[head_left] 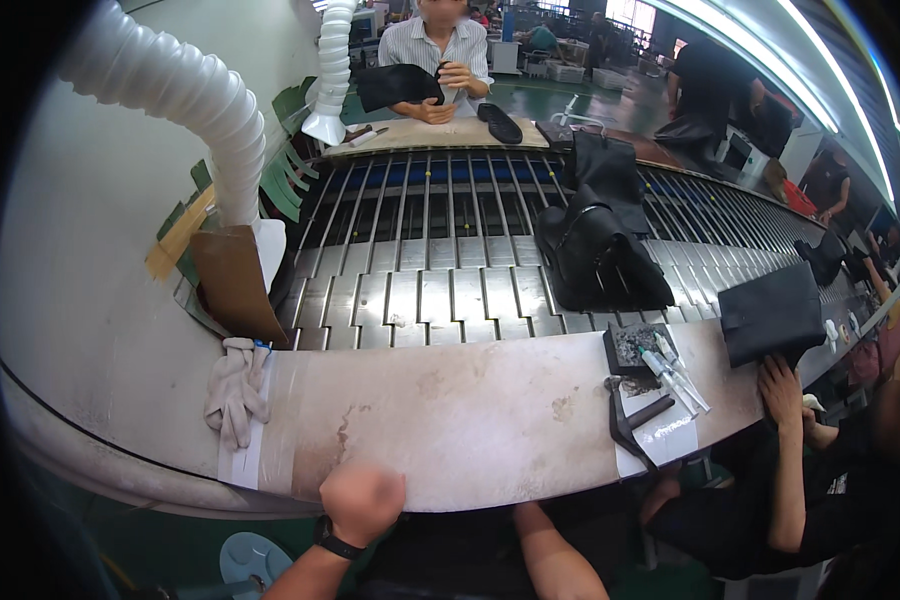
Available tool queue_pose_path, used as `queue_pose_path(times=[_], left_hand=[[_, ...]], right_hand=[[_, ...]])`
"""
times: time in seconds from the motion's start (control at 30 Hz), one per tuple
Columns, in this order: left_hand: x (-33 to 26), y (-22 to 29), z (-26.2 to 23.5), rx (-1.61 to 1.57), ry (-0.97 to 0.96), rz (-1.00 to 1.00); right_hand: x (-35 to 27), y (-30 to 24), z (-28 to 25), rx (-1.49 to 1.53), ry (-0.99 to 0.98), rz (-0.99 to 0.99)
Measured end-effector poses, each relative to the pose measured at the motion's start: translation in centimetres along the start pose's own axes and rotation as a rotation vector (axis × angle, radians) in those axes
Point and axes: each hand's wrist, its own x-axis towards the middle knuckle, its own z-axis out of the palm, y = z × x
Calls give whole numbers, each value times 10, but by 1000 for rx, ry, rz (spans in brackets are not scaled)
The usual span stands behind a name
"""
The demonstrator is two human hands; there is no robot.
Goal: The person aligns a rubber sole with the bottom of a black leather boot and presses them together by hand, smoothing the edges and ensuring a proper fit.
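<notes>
My left hand [363,500], with a black watch at its wrist, rests at the near edge of the pale worktable [450,430]. Its fingers look curled into a fist with nothing showing in them, though part of it is blurred. My right forearm [560,555] comes up from below, and its hand is hidden beneath the table edge. Off to the right lie a dark hammer [625,425], a black box-like block [632,347] and several pens or markers [678,378] near a sheet of white paper [670,440]. A crumpled pale glove [236,390] sits at the left end.
Beyond the table runs a slatted metal conveyor [400,300] carrying black boots [600,240]. White ducting [200,110] hangs at left above a brown board [235,285]. Across, a person in a striped shirt handles a black boot piece [400,85]; at right, a co-worker's hand touches another [770,315].
</notes>
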Motion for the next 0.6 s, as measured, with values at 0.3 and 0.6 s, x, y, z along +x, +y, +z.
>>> queue_pose_path(times=[0.3,0.6], left_hand=[[1,-2,1,-15,23,2],[0,-4,5,-33,41,18]], right_hand=[[0,-3,7,1,-1,-15],[-1,-5,7,-2,-4,-17]])
